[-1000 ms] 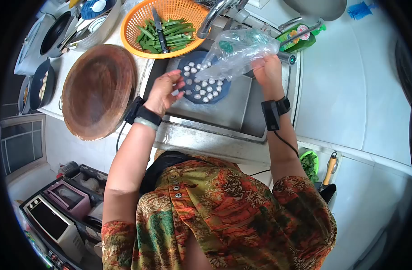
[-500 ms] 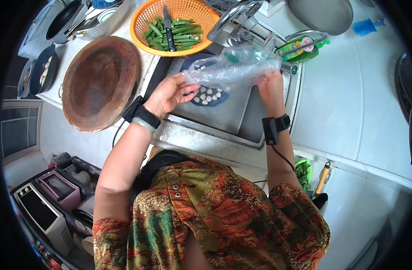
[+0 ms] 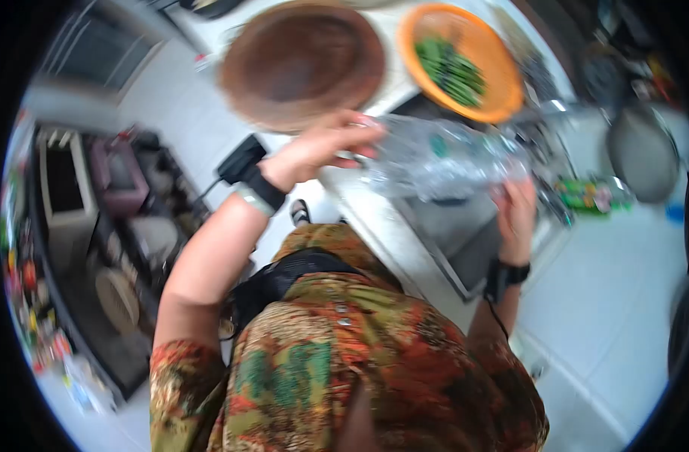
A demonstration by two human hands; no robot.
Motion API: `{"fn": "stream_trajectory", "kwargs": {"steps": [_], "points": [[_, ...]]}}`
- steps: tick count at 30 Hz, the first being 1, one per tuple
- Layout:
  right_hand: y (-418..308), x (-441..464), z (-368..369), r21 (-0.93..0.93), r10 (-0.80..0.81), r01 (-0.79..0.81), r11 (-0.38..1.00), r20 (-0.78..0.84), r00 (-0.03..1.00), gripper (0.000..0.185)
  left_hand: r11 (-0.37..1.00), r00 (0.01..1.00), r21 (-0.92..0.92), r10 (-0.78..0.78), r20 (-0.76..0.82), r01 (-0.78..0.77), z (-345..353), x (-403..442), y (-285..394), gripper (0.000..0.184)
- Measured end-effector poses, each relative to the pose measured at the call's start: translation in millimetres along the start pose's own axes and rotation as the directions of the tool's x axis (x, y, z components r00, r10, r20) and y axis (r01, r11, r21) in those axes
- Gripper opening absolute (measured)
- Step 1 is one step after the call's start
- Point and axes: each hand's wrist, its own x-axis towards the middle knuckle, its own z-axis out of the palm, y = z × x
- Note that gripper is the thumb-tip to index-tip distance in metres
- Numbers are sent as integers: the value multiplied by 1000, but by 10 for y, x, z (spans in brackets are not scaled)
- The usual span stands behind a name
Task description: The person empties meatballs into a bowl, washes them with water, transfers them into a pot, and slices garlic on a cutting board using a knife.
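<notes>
A clear plastic bag [image 3: 439,160] is stretched between my two hands, over the sink's near-left corner and rim. My left hand [image 3: 331,145] pinches the bag's left end between thumb and fingers. At the other end, the fingers of my right hand [image 3: 516,211] are closed on the plastic. Below the bag shows part of the grey sink [image 3: 465,241]; the bag hides the rest of its inside. Just beyond my left hand lies a round wooden chopping board [image 3: 303,60]. Motion blurs the whole view.
An orange colander [image 3: 503,98] of green okra [image 3: 448,71] stands behind the bag. To the right are a green bottle or pack [image 3: 585,194] and a grey round pan or lid [image 3: 642,154]. Shelves with a toaster oven [image 3: 67,177] stand at left.
My view has swung left, so the counter and sink appear turned and shifted right. Both hands still hold the bag, now spread wider. The pale round pieces in the sink are hidden.
</notes>
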Motion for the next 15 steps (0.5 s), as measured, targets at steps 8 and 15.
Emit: {"fn": "stream_trajectory", "kwargs": {"steps": [8,15], "points": [[-21,-475,1201,-315,43,113,942,449,893,38,702,850,552,527,23,-450,-173,-736,-468,116],[201,-1176,2519,-416,223,170,894,739,636,43,810,805,315,564,-183,-495,-538,-1291,-1363,47]]}}
